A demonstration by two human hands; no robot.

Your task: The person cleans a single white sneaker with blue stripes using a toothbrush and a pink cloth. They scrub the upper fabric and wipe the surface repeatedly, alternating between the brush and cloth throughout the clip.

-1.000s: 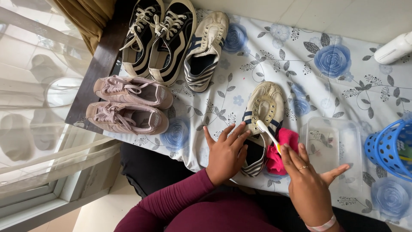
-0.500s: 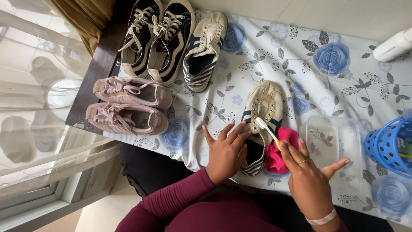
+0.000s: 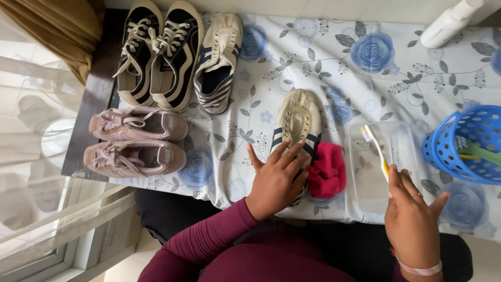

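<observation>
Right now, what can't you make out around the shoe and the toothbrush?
Head view only:
- Striped shoe: the left hand covers its heel end.
- Toothbrush: handle end hidden in the right hand.
- Clear tray: contents unclear, too transparent.
- White bottle: top cut off by the edge.

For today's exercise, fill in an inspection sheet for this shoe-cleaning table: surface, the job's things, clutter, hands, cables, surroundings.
Surface: floral tablecloth.
Job's things: striped shoe under left hand; toothbrush in right hand, over clear tray; red cloth beside shoe.
Clutter: black sneakers, pink sneakers, second striped shoe, blue basket, white bottle.
Hands: both bare.
Cables: nothing seen.
Surroundings: sheer curtain.
</observation>
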